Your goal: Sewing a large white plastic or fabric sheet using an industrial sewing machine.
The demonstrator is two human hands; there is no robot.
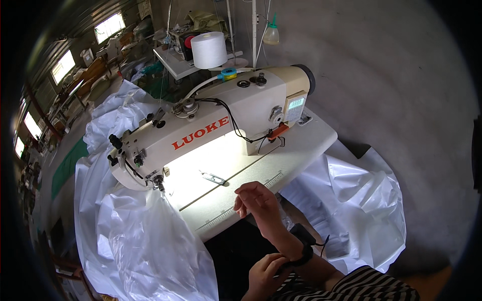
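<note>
Above the front edge of the sewing table hangs my right hand (260, 204), its fingers loosely curled inward with nothing in them. A black wristband (300, 255) circles that wrist, and a small black box (304, 234) with a cord sits beside it. My left hand (268, 273) has its fingers closed on the band; its thumb side is partly hidden. Beyond the right hand, thread snips (213, 178) lie on the machine bed (246, 175). Shiny white sheeting (150, 241) is bunched under the needle end of the sewing machine (201, 120) and drapes down at the left.
More white sheeting (361, 205) hangs over the right side. A white thread cone (209, 50) stands behind the machine. A small oil bottle (271, 34) with a green tip hangs near the grey wall (381, 75). Cluttered workshop furniture stretches back at the far left.
</note>
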